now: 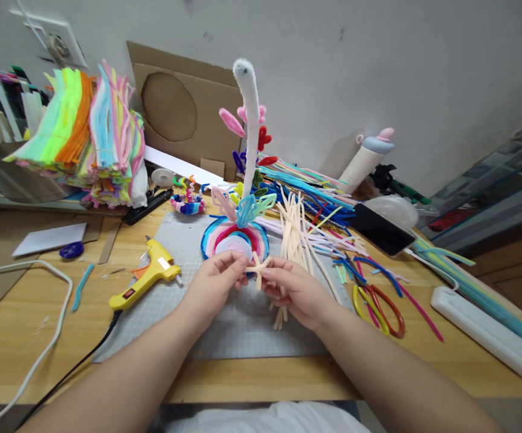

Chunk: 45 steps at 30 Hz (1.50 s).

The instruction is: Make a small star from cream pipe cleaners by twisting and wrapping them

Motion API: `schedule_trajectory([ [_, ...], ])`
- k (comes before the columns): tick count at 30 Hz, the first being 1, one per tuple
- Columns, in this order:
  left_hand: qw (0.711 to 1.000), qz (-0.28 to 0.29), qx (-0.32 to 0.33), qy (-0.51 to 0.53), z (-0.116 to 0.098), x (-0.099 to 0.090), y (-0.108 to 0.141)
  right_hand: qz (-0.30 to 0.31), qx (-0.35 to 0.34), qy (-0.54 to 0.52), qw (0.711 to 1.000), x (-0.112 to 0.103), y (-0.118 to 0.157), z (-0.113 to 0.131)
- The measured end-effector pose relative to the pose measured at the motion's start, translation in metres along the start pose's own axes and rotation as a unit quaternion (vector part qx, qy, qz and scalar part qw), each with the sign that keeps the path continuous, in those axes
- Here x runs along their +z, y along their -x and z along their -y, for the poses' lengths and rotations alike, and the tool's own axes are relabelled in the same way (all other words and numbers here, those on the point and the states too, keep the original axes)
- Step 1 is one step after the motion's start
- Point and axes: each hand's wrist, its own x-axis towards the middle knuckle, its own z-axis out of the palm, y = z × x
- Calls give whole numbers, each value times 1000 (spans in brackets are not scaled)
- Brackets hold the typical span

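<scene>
A small cream pipe-cleaner shape [258, 270] with several short arms is pinched between my hands above the grey mat [153, 325]. My left hand [225, 275] grips its left side with thumb and index finger. On its right side, my right hand [290, 285] holds it the same way. Just behind the hands stands a colourful pipe-cleaner piece [207, 237] with blue, pink and white rings, butterfly-like loops and a tall white stem [252, 120]. A bundle of cream pipe cleaners [294, 234] lies behind and partly beneath my right hand.
A yellow glue gun [153, 273] lies to the left, its black cord trailing forward. Scissors [380, 307], a phone [380, 228] and a white power strip [486, 334] are on the right. Pipe-cleaner bundles [69, 120] and cardboard [216, 96] stand at the back.
</scene>
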Motion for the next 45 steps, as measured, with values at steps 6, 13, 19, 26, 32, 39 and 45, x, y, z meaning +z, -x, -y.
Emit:
schedule_trajectory([
  [6,973,-21,132,-190,-3,3,7,-9,-25,17,999,2,2,0],
  [13,940,-11,215,-267,-4,2,12,-64,-40,-7,997,6,3,-1],
  [19,957,3,192,-216,-5,3,13,-70,-65,4,995,5,1,-6],
  [26,993,-6,78,-84,1,4,5,-63,-83,38,994,4,-2,-8],
  [32,999,9,-21,43,4,6,0,-43,-52,109,992,7,-3,-3],
  [39,997,29,-35,68,-3,-2,1,76,-63,410,907,-8,8,37],
  [45,985,53,-119,112,-3,-1,3,-239,-110,621,738,-101,-32,102],
])
